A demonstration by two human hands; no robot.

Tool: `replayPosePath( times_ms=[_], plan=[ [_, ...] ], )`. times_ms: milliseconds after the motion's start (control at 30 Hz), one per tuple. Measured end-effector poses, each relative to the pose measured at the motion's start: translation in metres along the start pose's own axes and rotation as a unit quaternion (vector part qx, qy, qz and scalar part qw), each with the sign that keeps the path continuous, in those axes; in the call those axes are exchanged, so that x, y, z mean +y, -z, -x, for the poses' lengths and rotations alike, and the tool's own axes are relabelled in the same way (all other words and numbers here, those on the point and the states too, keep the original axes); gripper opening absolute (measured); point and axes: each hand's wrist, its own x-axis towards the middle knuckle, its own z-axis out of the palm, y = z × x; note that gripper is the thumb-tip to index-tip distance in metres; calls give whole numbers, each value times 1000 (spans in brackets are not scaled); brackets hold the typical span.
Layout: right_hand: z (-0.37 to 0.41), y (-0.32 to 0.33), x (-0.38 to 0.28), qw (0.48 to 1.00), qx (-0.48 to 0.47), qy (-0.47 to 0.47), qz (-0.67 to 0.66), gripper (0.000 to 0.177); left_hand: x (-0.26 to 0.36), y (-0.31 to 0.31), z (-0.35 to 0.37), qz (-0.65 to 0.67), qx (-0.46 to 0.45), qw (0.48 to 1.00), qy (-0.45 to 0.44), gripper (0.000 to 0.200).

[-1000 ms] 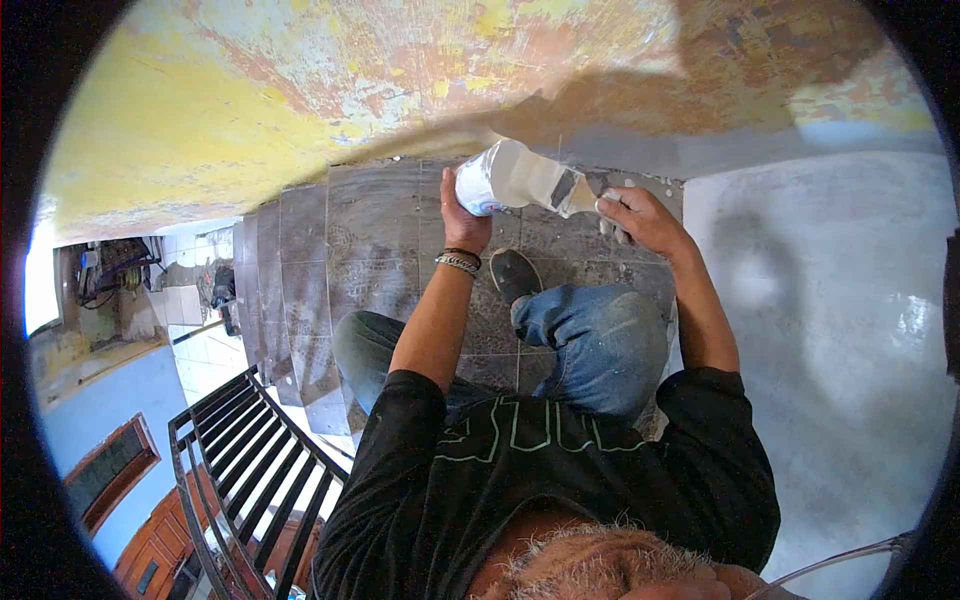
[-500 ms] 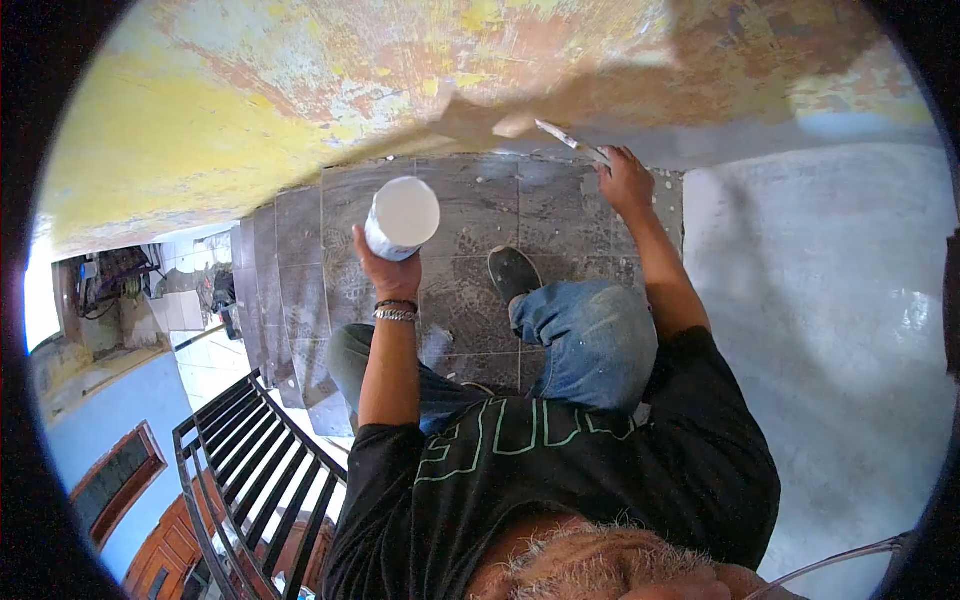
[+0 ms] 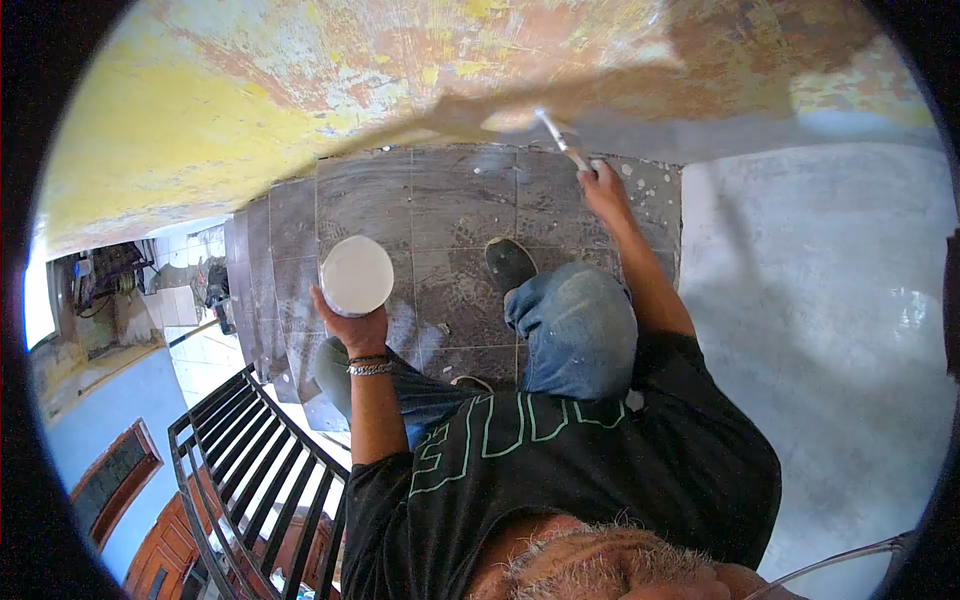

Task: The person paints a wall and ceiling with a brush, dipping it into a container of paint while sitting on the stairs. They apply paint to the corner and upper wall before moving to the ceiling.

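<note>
My left hand [image 3: 352, 326] is wrapped round the lower side of a white tub of paint [image 3: 358, 275], its pale round top turned up toward me above the floor. In my right hand [image 3: 606, 192] I grip a paintbrush [image 3: 566, 142] by its handle. The white-tipped bristles point up and left, right at the foot of the wall [image 3: 330, 90], which is patchy yellow, orange and white. A grey painted strip [image 3: 700, 143] runs along the base of that wall to the right of the brush.
Dark floor tiles [image 3: 460, 215] with white paint spots lie under me, my shoe [image 3: 511, 262] on them. A pale grey wall [image 3: 820, 300] closes the right side. At lower left stands a black metal railing [image 3: 255, 450], with a wooden door [image 3: 165, 545] beyond it.
My left hand has drawn the tub down and left, toward my body. The right hand has shifted slightly left and down, and the brush now stands steeper with its tip at the wall.
</note>
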Motion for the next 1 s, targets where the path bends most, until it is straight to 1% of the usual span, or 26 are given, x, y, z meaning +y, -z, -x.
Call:
replayPosePath(
  times_ms=[33,67,100,133,167,200,233,267,300,333,400,433,500,533,567,600,633,667,700,733,767,833,900,933,967,1000],
  plan=[
    [7,-2,13,1000,0,1,1,44,5,-5,8,-27,52,998,-26,66],
    [12,-6,34,999,28,15,-44,42,4,14,3,13,-13,999,-32,79],
    [17,-7,39,994,55,29,-90,39,5,16,7,14,-14,999,-33,79],
    [18,-12,43,994,55,29,-90,39,7,17,9,3,-8,999,-31,79],
    [22,-17,32,982,-29,-46,-181,32,8,18,10,-8,-3,1000,-30,79],
    [22,-24,23,949,-114,-120,-268,26,8,10,15,-8,-5,999,-32,79],
    [14,-35,20,949,-113,-118,-269,26,8,1,22,-65,36,996,-46,58],
    [0,-47,22,960,-115,-103,-232,25,7,-5,27,-122,76,988,-58,55],
    [-8,-53,15,969,-118,-88,-196,24,8,-2,29,-124,74,988,-58,55],
    [-13,-55,11,969,-117,-88,-200,24,8,3,31,-111,62,991,-49,55],
    [-11,-36,-27,965,-63,-57,-247,25,10,15,33,-98,49,993,-45,55],
    [-3,-24,-39,965,-61,-56,-249,25,10,23,34,-91,49,994,-42,56],
    [24,0,-59,952,-22,10,-304,30,4,51,30,-81,46,995,-37,56],
    [37,12,-62,953,-16,37,-301,28,-2,76,23,-253,-6,959,-123,57],
    [47,15,-57,953,-16,39,-300,28,-4,91,24,-416,-57,884,-205,59],
    [56,17,-50,949,-19,32,-314,27,0,88,33,-415,-57,884,-206,59],
    [59,15,-43,944,-23,25,-328,26,3,85,44,-114,-116,985,-61,56],
    [58,6,-32,944,-24,26,-328,26,6,85,54,200,-161,962,93,55],
    [53,-8,-16,941,-48,-18,-335,26,7,97,59,201,-162,962,91,55],
    [47,-22,-1,936,-72,-62,-340,26,7,115,64,188,-129,971,68,56],
    [35,-36,13,936,-73,-61,-340,26,9,131,72,175,-95,979,46,57],
    [0,-58,30,939,-55,-124,-316,21,28,151,92,178,-102,979,-2,54],
    [-27,-56,25,949,-41,-115,-292,21,49,180,110,147,-55,986,-60,51],
    [-33,-54,22,958,-25,-102,-266,20,58,189,119,134,-49,988,-67,49],
    [-28,-48,15,958,-25,-103,-268,20,64,191,126,132,-50,988,-67,49],
    [-17,-37,2,952,-2,-84,-293,19,68,193,132,132,-23,987,-88,48]
  ],
)
